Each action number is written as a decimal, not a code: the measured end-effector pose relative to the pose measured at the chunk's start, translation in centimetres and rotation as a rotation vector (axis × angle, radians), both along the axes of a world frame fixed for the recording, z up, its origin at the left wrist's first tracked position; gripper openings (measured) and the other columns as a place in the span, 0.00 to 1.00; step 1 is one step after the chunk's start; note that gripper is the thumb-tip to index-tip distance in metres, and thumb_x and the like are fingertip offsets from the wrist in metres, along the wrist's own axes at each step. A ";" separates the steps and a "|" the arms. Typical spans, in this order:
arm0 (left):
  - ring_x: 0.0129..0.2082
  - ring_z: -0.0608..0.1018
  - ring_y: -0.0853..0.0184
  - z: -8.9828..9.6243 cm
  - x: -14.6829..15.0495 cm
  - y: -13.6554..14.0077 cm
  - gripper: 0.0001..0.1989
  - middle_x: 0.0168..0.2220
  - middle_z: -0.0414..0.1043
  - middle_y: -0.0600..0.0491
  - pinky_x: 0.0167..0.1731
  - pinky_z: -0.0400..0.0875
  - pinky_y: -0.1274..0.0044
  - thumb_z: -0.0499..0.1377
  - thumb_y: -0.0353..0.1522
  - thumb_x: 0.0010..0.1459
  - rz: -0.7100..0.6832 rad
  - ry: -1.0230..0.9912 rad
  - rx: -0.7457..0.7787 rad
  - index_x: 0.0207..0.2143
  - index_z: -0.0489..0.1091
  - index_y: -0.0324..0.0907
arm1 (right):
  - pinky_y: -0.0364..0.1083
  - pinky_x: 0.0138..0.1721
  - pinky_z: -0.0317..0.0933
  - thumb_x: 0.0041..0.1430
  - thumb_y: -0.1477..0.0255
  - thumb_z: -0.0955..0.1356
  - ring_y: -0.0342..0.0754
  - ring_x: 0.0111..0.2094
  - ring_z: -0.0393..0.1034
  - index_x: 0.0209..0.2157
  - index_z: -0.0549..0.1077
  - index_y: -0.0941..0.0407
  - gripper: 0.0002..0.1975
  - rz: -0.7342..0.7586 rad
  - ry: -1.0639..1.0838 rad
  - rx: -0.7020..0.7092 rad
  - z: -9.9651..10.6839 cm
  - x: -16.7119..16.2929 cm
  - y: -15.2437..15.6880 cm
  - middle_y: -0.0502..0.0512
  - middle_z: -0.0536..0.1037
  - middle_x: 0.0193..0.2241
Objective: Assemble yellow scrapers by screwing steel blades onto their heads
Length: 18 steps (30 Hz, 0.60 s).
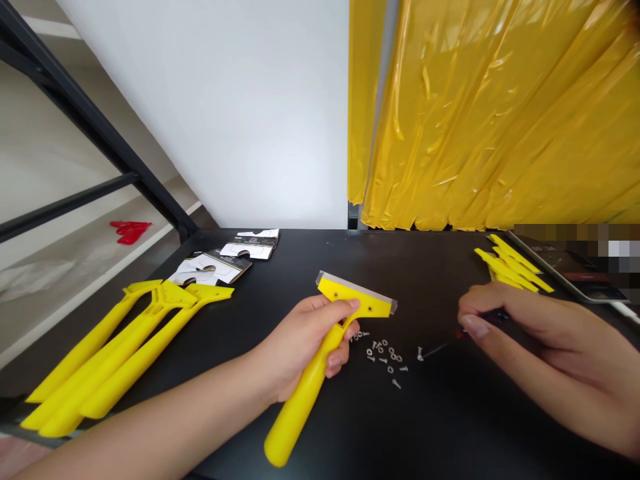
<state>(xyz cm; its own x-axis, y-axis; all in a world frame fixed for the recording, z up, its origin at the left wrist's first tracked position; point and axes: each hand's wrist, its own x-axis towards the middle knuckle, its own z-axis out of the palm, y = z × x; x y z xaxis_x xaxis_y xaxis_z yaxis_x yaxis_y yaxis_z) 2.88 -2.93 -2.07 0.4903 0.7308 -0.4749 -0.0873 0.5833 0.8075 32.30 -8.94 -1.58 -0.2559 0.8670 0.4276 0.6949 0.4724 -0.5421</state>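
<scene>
My left hand [310, 340] is closed around the neck of a yellow scraper [305, 393], thumb pressed on its head. A metal blade [357, 291] runs along the head's far edge, and two small holes show in the yellow plastic. To the right, my right hand [530, 347] pinches a thin screwdriver [440, 348] with a bit of red at its handle. At the screwdriver's tip is a small screw [420, 354], just above or on the table. Loose screws and nuts [385, 353] lie scattered between the two hands.
Several yellow scraper handles [135, 347] lie at the left edge of the black table [425, 427]. Printed cards [210, 268] rest behind them. Yellow plastic strips [515, 267] and a tablet-like device [575, 273] are at the back right. A yellow plastic curtain [500, 120] hangs behind.
</scene>
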 end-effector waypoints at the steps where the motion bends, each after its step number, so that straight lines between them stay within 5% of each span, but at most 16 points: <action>1: 0.15 0.62 0.76 0.0 0.0 0.0 0.20 0.20 0.64 0.60 0.17 0.60 0.83 0.68 0.42 0.69 0.004 -0.002 0.001 0.28 0.69 0.42 | 0.45 0.27 0.68 0.79 0.63 0.68 0.48 0.30 0.79 0.46 0.73 0.45 0.03 0.010 0.000 -0.003 0.0 0.0 0.0 0.46 0.82 0.33; 18: 0.14 0.61 0.75 0.1 0.2 0.2 0.19 0.17 0.61 0.62 0.17 0.59 0.83 0.66 0.41 0.71 -0.004 0.019 -0.002 0.29 0.68 0.43 | 0.44 0.28 0.71 0.79 0.67 0.67 0.46 0.30 0.80 0.43 0.72 0.47 0.04 0.080 -0.051 0.028 0.5 -0.4 0.6 0.48 0.83 0.34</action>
<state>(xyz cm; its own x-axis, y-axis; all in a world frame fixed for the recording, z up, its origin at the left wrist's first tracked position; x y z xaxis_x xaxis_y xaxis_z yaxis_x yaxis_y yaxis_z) 3.11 -2.76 -2.00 0.4837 0.7282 -0.4855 -0.0694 0.5849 0.8081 31.87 -8.36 -1.05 -0.3458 0.8310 0.4356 0.6808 0.5417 -0.4930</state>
